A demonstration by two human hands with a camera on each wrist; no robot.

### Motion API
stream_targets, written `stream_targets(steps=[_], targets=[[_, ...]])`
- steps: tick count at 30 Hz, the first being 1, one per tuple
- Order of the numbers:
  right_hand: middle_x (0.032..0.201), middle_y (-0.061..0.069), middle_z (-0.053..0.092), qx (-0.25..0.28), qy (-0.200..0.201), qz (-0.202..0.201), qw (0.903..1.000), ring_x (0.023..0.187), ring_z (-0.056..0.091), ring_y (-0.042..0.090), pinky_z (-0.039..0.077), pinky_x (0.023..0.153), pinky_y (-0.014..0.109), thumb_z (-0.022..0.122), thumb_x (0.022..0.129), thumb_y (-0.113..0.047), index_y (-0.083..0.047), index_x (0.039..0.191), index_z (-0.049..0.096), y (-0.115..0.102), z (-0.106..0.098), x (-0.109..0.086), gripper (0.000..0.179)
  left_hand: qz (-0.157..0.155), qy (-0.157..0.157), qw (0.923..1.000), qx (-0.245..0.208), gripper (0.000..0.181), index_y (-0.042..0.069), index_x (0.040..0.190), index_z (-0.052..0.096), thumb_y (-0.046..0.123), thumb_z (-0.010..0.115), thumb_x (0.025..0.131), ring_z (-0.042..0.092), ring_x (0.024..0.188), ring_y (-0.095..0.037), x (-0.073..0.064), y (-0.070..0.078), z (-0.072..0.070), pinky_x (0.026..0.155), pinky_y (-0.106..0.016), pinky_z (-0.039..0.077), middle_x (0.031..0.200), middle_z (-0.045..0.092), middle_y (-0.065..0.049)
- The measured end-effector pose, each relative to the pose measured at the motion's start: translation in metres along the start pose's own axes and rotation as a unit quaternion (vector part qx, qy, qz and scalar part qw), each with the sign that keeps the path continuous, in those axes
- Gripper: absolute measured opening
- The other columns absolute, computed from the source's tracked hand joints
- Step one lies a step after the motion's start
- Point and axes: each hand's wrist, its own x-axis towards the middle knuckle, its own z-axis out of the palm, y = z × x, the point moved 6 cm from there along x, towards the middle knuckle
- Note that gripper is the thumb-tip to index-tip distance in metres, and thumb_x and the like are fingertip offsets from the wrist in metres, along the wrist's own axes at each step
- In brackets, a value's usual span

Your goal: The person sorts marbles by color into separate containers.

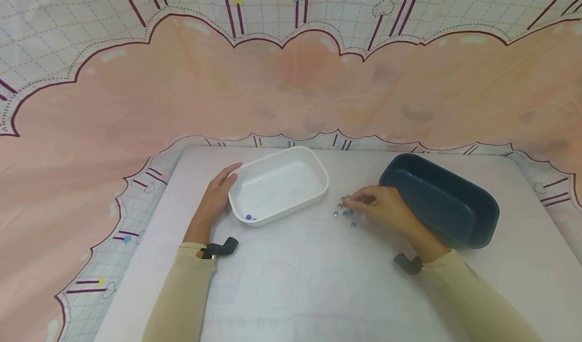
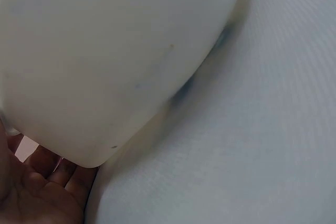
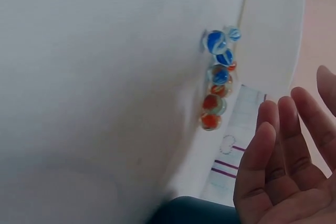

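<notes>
My left hand (image 1: 215, 195) holds the left end of a white rectangular dish (image 1: 313, 195), its thumb at the rim. In the left wrist view its fingers (image 2: 79, 182) lie against the dish's outer end. A blue marble (image 1: 248, 217) sits in the near left corner of the dish, with part of another beside it. My right hand (image 1: 386, 205) reaches over a small group of glass marbles (image 1: 345, 213) on the table. In the right wrist view blue-and-white marbles (image 3: 216, 42) and orange-red ones (image 3: 211, 121) lie in a row, just beyond the loosely bent fingers (image 3: 295, 150).
A dark blue rectangular dish (image 1: 482, 215) stands right of the marbles, partly behind my right hand and forearm. The white table (image 1: 291, 291) spreads under everything. A peach patterned cloth (image 1: 291, 89) hangs behind it. A black wrist mount (image 1: 223, 247) sits on each sleeve.
</notes>
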Motion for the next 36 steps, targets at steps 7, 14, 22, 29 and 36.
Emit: stream_targets(steps=[7, 14, 22, 29, 36], targets=[[0.099, 0.0, 0.077, -0.016, -0.001, -0.037, 0.9992, 0.093, 0.066, 0.02, 0.055, 0.073, 0.03, 0.077, 0.091, -0.032, -0.017, 0.104, 0.079, 0.008, 0.004, -0.002, 0.02, 0.002, 0.003, 1.0, 0.003, 0.048, 0.038, 0.152, 0.047, 0.053, 0.043, 0.106, 0.035, 0.153, -0.022, 0.0, 0.0, 0.0, 0.124, -0.049, 0.03, 0.165, 0.037, 0.007], [0.1, -0.002, 0.078, -0.031, -0.003, -0.056, 0.9979, 0.093, 0.062, 0.017, 0.051, 0.081, 0.033, 0.079, 0.09, -0.027, -0.02, 0.101, 0.08, 0.013, 0.006, -0.006, 0.014, 0.0, 0.001, 1.0, 0.002, 0.048, 0.038, 0.152, 0.047, 0.052, 0.043, 0.106, 0.034, 0.154, -0.022, 0.001, -0.002, 0.0, 0.124, -0.049, 0.03, 0.165, 0.036, 0.007], [0.108, 0.0, 0.079, -0.033, -0.028, -0.039, 0.9983, 0.098, 0.065, 0.019, 0.052, 0.086, 0.037, 0.08, 0.089, -0.025, -0.019, 0.105, 0.08, 0.019, 0.011, -0.009, 0.017, 0.003, 0.005, 1.0, 0.0, 0.048, 0.038, 0.151, 0.047, 0.053, 0.043, 0.106, 0.037, 0.152, -0.022, 0.0, -0.001, 0.0, 0.124, -0.048, 0.032, 0.164, 0.039, 0.007], [0.102, -0.004, 0.078, -0.038, -0.039, -0.031, 0.998, 0.094, 0.065, 0.014, 0.051, 0.084, 0.036, 0.08, 0.089, -0.028, -0.023, 0.1, 0.08, 0.022, 0.015, -0.01, 0.012, 0.006, 0.01, 0.9999, 0.007, 0.048, 0.038, 0.151, 0.047, 0.053, 0.043, 0.105, 0.036, 0.153, -0.02, -0.001, 0.001, 0.0, 0.124, -0.048, 0.031, 0.163, 0.04, 0.008], [0.103, -0.004, 0.079, -0.032, -0.046, -0.027, 0.998, 0.096, 0.067, 0.015, 0.052, 0.086, 0.036, 0.08, 0.088, -0.028, -0.021, 0.104, 0.081, 0.023, 0.016, -0.013, 0.017, 0.003, 0.011, 0.9998, 0.015, 0.049, 0.04, 0.151, 0.047, 0.055, 0.042, 0.105, 0.034, 0.154, -0.02, -0.001, 0.001, 0.0, 0.125, -0.049, 0.03, 0.164, 0.039, 0.009]])
